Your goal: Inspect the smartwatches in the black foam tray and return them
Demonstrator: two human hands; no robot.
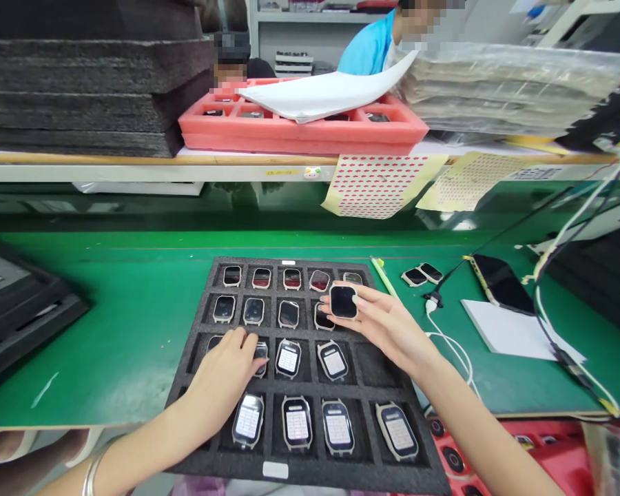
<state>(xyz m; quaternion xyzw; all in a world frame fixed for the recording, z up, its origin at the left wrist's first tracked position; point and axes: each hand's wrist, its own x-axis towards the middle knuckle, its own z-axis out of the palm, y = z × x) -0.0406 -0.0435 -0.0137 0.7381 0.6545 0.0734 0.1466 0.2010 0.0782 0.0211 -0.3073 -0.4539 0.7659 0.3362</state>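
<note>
Held watch (344, 302): dark-faced, raised over the black tray (377, 365), at one o'clock from its middle.
Right hand (395, 325): at two o'clock, thumb and fingers pinched on the watch's edges.
Left hand (224, 368): at nine o'clock, fingers half curled over a third-row watch (261, 358); whether it grips cannot be told.
Lit watches (297, 421): several, including along the tray's six o'clock edge.
Green table (124, 331): two loose watches (416, 277), overlapping, at two o'clock; phone (501, 284) farther out.
</note>
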